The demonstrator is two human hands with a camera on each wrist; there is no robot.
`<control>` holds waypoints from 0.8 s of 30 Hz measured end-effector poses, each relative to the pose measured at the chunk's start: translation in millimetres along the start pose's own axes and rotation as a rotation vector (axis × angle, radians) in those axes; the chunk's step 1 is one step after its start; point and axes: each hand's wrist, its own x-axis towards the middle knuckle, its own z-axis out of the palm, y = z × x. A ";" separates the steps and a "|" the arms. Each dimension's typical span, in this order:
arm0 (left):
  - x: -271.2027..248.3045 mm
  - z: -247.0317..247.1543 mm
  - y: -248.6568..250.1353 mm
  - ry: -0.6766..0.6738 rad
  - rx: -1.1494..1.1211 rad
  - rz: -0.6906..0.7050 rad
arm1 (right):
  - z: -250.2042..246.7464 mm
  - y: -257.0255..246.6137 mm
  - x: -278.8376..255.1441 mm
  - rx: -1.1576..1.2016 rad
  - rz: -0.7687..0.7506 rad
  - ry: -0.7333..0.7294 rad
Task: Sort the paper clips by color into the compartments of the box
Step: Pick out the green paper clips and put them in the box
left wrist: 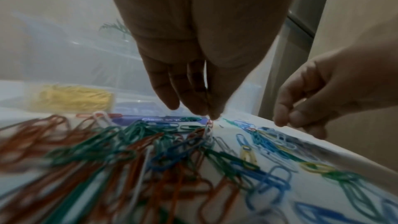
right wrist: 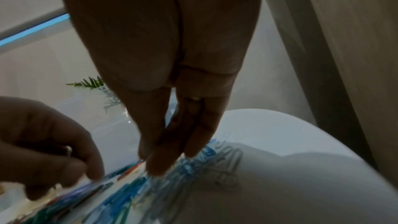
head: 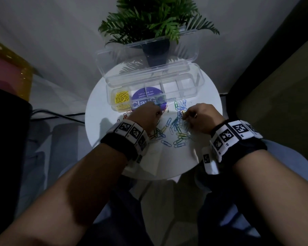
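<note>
Overhead, from the head view, a small round white bench carries a clear plastic box with its lid tipped open toward a potted plant. The leftmost compartment holds a pile of yellow clips; the compartments to its right look bare apart from a purple label seen through the plastic. A loose heap of paper clips in blue, green, red, white and yellow lies on the bench just in front of the box. The left hand and the right hand both sit low over the heap, each wrist wearing a band of black-and-white markers.

Seen from the left wrist, the left hand's fingers point down with the tips drawn together, touching the top of a whitish clip that stands up out of the pile. The right hand hovers at the side, loosely curled.

Seen from the right wrist, the right hand's fingers hang close together with their tips down among the blue clips; blur keeps me from telling whether they pinch one. The left hand shows at the left, curled, with a pale clip against its fingers.
</note>
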 end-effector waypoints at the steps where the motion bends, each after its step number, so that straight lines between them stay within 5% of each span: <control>1: 2.3 -0.8 2.8 -0.031 0.027 0.013 | -0.6 -1.1 -1.8 0.008 -0.013 -0.022; 7: 0.2 10.6 10.6 -0.121 0.208 0.061 | -2.1 -6.8 -14.7 -0.107 -0.105 -0.116; 16: -10.6 6.9 0.3 0.047 -0.016 0.009 | 13.6 -9.3 -15.0 -0.223 -0.094 -0.130; 24: -29.6 2.6 -14.0 0.200 -0.295 -0.132 | 13.6 1.7 -14.1 0.176 -0.015 -0.058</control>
